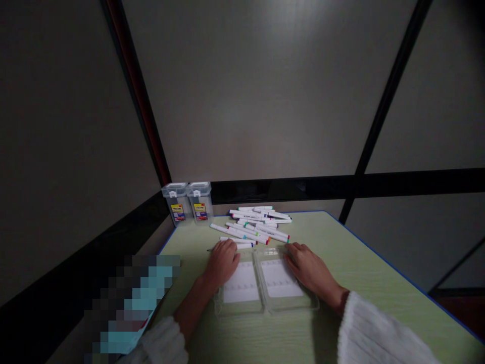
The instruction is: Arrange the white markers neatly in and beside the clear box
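Note:
A clear plastic case (261,285) lies unfolded on the table in front of me, with white ridged inserts in both halves. My left hand (223,260) is curled over the far edge of its left half, thumb on the inner side. At the right half, my right hand (307,265) bends its fingers over the far edge, its thumb inside. A white marker with a blue end (245,245) passes behind my left fingers, which hide its middle. Just beyond the case, several white markers (261,230) with coloured ends lie in a loose pile.
Two clear lidded plastic boxes (200,210) with yellow and blue labels stand at the table's back left corner. The pale green table (364,283) has a blue edge and meets a grey panelled wall (257,101). A blurred turquoise item (140,303) is at the left.

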{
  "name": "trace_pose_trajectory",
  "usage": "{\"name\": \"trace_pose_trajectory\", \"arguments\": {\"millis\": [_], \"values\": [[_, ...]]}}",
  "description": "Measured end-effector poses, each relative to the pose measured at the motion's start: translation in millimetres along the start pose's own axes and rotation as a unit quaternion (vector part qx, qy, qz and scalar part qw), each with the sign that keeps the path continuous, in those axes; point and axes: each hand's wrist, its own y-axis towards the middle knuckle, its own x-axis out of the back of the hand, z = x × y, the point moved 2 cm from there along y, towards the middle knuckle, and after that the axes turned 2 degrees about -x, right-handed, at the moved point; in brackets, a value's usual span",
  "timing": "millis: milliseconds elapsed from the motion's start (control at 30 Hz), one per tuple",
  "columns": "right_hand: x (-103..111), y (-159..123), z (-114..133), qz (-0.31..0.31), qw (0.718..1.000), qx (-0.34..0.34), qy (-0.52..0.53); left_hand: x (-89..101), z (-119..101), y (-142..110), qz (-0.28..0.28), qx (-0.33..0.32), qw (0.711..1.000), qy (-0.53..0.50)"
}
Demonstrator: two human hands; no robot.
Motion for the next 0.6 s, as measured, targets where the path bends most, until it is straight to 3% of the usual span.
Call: {"name": "trace_pose_trajectory", "arguments": {"millis": [600], "values": [[-3.7,0.9,-1.8,-0.002,1.0,0.008,0.003,-0.3,0.4,-1.5,0.008,0.039,0.999,0.02]]}}
